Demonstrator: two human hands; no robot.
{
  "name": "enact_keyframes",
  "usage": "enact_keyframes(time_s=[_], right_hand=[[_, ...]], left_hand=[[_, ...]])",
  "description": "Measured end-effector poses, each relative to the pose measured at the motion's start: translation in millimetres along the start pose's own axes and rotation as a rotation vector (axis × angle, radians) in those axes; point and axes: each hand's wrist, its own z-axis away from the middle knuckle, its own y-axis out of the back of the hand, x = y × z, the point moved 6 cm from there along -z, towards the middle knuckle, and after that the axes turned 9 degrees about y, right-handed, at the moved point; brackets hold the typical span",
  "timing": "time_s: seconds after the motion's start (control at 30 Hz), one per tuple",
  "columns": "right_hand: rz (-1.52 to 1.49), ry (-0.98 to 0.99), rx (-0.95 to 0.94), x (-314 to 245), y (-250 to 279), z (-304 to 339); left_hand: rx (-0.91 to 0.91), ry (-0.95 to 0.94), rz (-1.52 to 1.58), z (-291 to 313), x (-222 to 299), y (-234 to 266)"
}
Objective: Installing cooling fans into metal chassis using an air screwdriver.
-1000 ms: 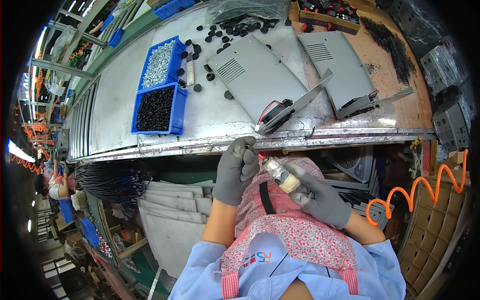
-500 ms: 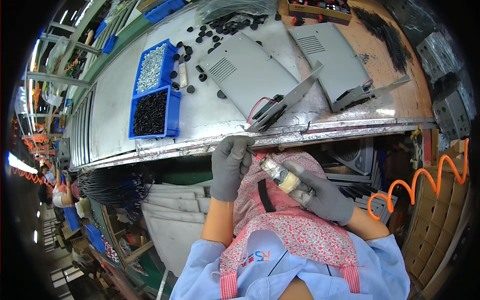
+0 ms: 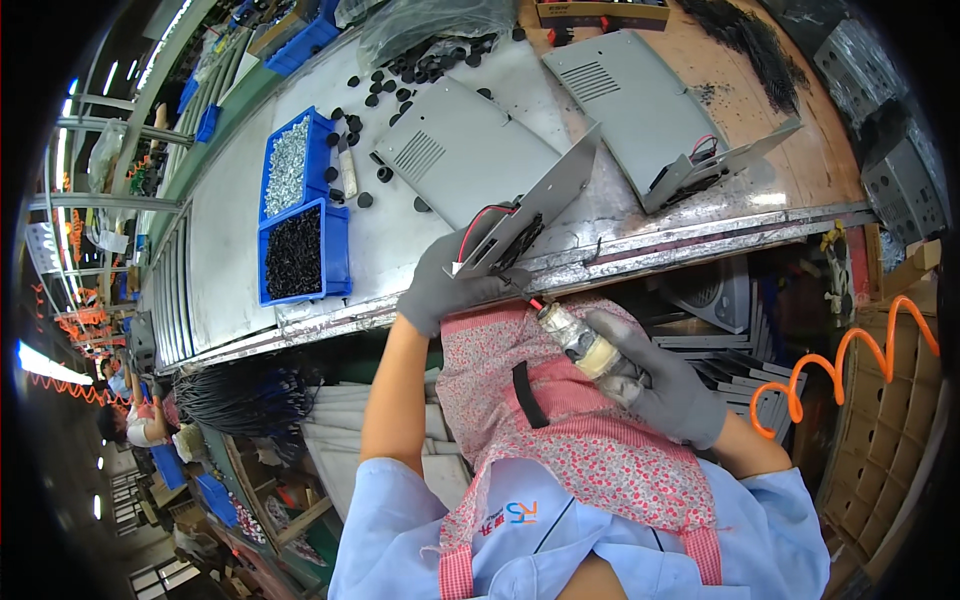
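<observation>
A grey metal housing (image 3: 465,150) with vent slots lies on the bench, its upright plate (image 3: 562,185) at the near edge with red and black wires (image 3: 484,222). My left hand (image 3: 445,288), gloved in grey, is closed at the near end of that plate. Part of its fingers is hidden behind the plate. In my gloved right hand (image 3: 655,385) is a screwdriver (image 3: 578,342) with a taped, worn body, held as a power tool would be. Its bit points up and left, close to my left fingertips; whether a screw sits there is too small to tell.
A second grey housing (image 3: 635,115) lies to the right. On the left stand blue bins of silver screws (image 3: 288,168) and black screws (image 3: 294,255). Black caps (image 3: 430,65) are scattered at the back. An orange coiled hose (image 3: 840,350) hangs at the right.
My left hand has moved from just before the bench edge up to the housing's upright plate. The screwdriver stays in my right hand, its bit near my left fingers. The view has shifted slightly.
</observation>
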Motion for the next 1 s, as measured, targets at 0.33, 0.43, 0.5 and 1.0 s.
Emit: enact_keyframes(time_s=[0.33,0.43,0.5,1.0], right_hand=[[-0.145,-0.121,-0.083,-3,-4,-4],[-0.173,-0.135,-0.06,4,-6,-4],[-0.149,-0.123,-0.03,7,-8,-4],[-0.421,-0.279,-0.074,3,-19,-4]], left_hand=[[0.043,-0.025,-0.015,3,-33,-27],[0.051,0.057,0.065,-2,-1,-11],[0.118,0.077,0.075,0,3,-8],[0.221,0.129,-0.056,8,4,-9]])
